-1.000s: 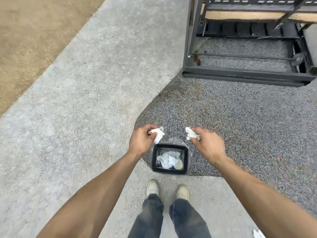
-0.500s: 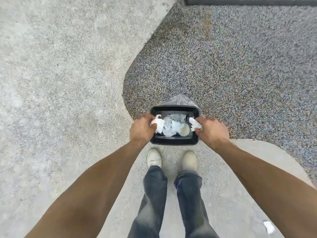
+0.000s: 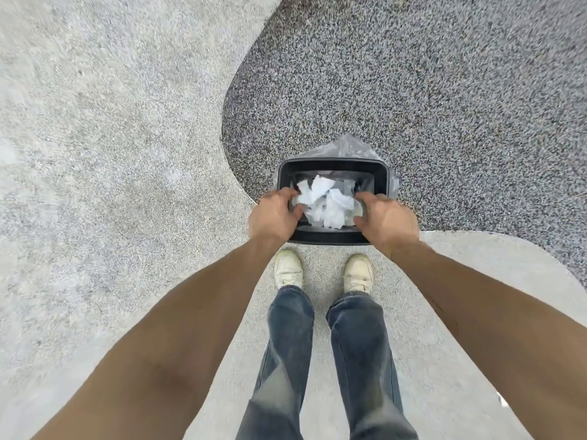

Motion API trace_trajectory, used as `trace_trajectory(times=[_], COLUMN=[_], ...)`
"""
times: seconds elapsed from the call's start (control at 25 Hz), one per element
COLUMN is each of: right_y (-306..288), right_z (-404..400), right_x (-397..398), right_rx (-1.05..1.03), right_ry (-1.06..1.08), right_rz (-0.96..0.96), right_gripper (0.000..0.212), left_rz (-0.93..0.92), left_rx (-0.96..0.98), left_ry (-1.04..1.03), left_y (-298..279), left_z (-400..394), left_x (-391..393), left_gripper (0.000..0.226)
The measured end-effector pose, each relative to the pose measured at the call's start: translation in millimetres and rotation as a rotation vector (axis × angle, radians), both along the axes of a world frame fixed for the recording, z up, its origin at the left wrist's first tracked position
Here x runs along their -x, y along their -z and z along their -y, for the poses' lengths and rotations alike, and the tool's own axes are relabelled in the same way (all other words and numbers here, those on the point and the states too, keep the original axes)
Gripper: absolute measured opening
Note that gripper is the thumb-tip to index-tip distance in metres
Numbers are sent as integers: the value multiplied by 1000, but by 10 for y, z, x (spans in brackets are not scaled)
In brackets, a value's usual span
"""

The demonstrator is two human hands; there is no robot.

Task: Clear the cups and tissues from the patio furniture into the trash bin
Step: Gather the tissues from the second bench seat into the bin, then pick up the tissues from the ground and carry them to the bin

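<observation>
Both hands hover over the trash bin (image 3: 332, 238), fingers loose, holding nothing.
Left hand (image 3: 275, 217) and right hand (image 3: 386, 222) flank crumpled tissues (image 3: 327, 206); open paving surrounds the rim.

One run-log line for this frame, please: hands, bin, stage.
left hand: open, over trash bin | right hand: open, over bin | tissues: crumpled inside bin | stage: drop done

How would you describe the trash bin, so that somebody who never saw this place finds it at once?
Find where the dark gravel curves into pale concrete. At that edge, before the person's shoes, stands the trash bin: black, rectangular, lined with clear plastic, holding white tissues.
</observation>
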State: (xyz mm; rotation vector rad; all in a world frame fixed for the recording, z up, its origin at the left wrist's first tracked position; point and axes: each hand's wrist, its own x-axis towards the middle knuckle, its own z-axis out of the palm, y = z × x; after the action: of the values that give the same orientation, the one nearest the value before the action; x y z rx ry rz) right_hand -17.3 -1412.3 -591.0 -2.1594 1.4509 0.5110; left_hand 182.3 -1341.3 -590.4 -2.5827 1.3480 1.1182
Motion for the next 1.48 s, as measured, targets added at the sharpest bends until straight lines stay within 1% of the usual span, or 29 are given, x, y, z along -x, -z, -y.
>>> trace_trajectory(times=[0.16,0.36,0.48,0.6,0.72,0.8,0.96,1.16,1.32,1.48], right_y=[-529,-1481,-2279,-3191,-4002,-4417,-4959,-5257,-5407,-5572], right_z=[189,502,762,990,1090,1122,1032,559,-152,-1097], right_x=[76,200,335,585,905,1127,1631,2472,3215,3851], right_rx=[50,180,277,401,512,578,714,806,843,857], right_ry=[-1,-15,-40,-45,-10,30,181,401,645,872], right_rz=[10,106,165,181,184,162,122,11,-111,-272], right_gripper=[50,62,70,72,72,73,76,76,75,75], left_rz=[21,20,87,156,175,174,141,42,-79,-212], left_rx=[42,187,306,415,450,489,629,769,848,884], left_ry=[21,78,245,369,459,541,682,914,1117,1315], left_y=[-523,-1502,-2296,-3151,-3928,-4301,-4774,-5105,-5261,-5331], left_z=[98,360,588,886,1131,1272,1557,1912,2032,1849], left_x=[-12,9,9,80,245,370,708,1539,2424,3412], left_gripper=[38,40,46,58,74,82,88,90,88,85])
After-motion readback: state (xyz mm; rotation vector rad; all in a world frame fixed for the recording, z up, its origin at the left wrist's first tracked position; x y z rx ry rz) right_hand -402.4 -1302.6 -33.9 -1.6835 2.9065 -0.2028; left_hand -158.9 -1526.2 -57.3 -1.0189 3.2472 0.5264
